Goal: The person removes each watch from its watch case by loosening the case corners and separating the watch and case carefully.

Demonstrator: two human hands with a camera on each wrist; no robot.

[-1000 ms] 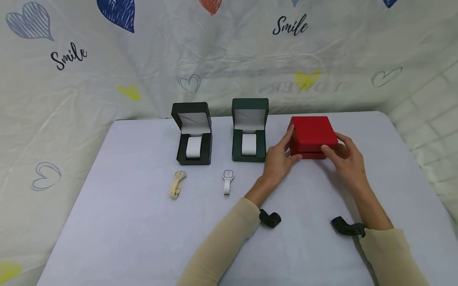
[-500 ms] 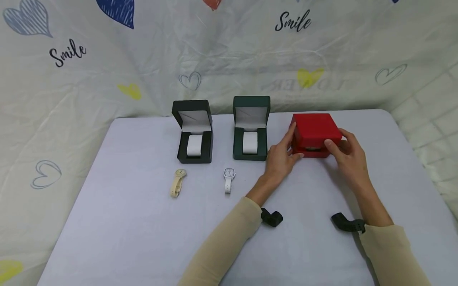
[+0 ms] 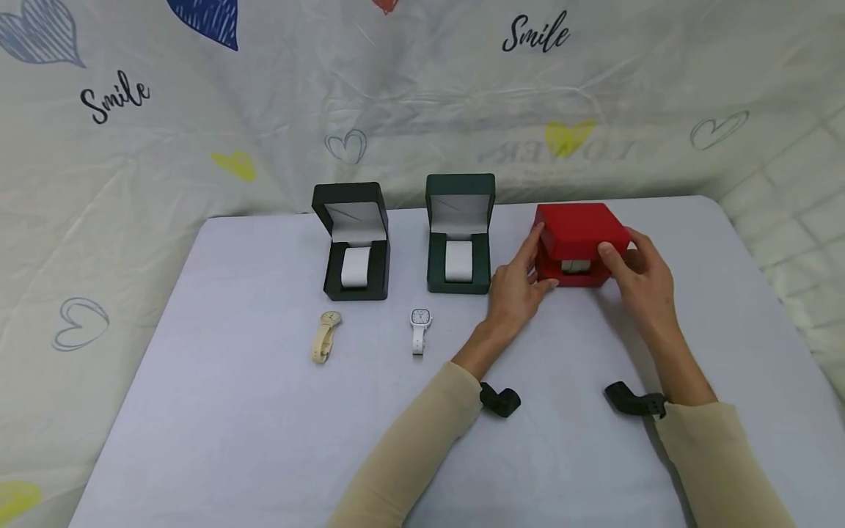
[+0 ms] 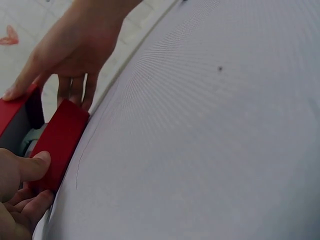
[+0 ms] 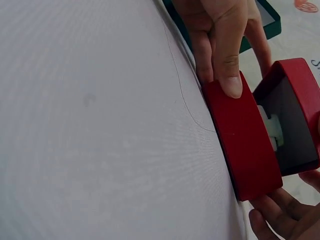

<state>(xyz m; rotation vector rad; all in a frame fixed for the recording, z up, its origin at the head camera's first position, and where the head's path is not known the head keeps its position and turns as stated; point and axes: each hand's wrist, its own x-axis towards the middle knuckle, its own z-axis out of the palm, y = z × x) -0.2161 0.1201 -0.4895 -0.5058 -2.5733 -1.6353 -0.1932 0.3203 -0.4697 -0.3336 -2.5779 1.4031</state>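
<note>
A red watch box stands at the back right of the table, its lid partly raised. My left hand holds the base at the left side, thumb on the front wall. With my right hand I grip the lid at its front right corner, thumb on the front edge. Through the gap shows a pale green watch strap inside the box. Left of the box are two opened watch boxes, one dark green and one black, each with a white cushion.
In front of the opened boxes lie a cream-gold watch and a white watch. The white-covered table ends at a printed cloth backdrop just behind the boxes. A black strapped device is on my left wrist.
The red box's lid has lifted at the front under my right hand, widening the gap and showing the pale strap. My left hand has stayed on the base.
</note>
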